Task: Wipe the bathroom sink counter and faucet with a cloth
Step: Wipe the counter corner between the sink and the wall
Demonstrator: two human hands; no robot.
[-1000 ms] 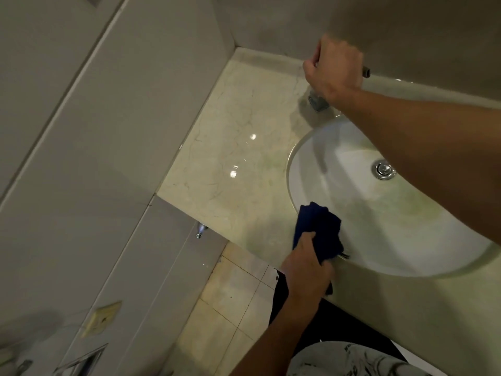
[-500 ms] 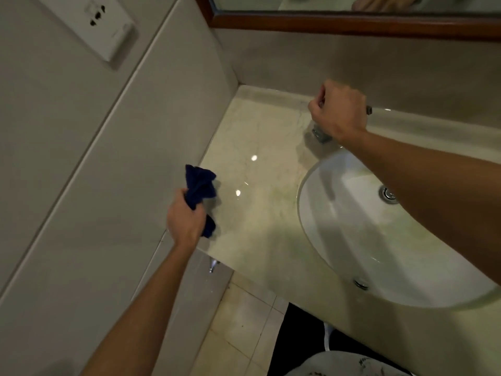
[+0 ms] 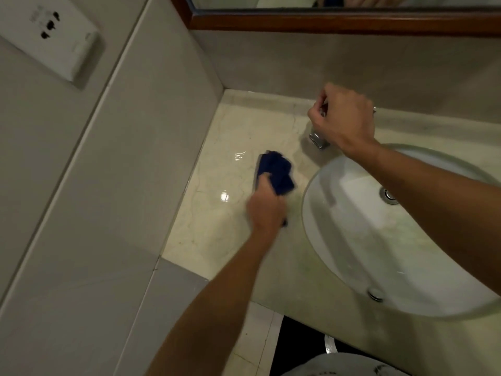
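My left hand (image 3: 267, 210) grips the one dark blue cloth (image 3: 275, 170), bunched at frame centre on the marble counter (image 3: 217, 221); my right hand (image 3: 341, 118), upper right, is closed over the single faucet (image 3: 319, 139). I judge the counter-wiping step is underway; next, sweep toward the one basin (image 3: 352, 240), then the faucet.

The cloth (image 3: 276, 172) you're gripping is a deep navy blue — plain, no print. Under it, the counter (image 3: 217, 213) is pale cream marble with thin grey-brown veins and a faint greenish tinge toward the basin. The sink (image 3: 352, 240) is glossy white with yellow-green staining around its silver drain (image 3: 389, 196). The faucet (image 3: 320, 141) is shiny chrome. The mirror frame (image 3: 325, 23) is dark reddish-brown wood — the walls (image 3: 108, 213) plain grey-beige, the socket plate (image 3: 51, 33) white.
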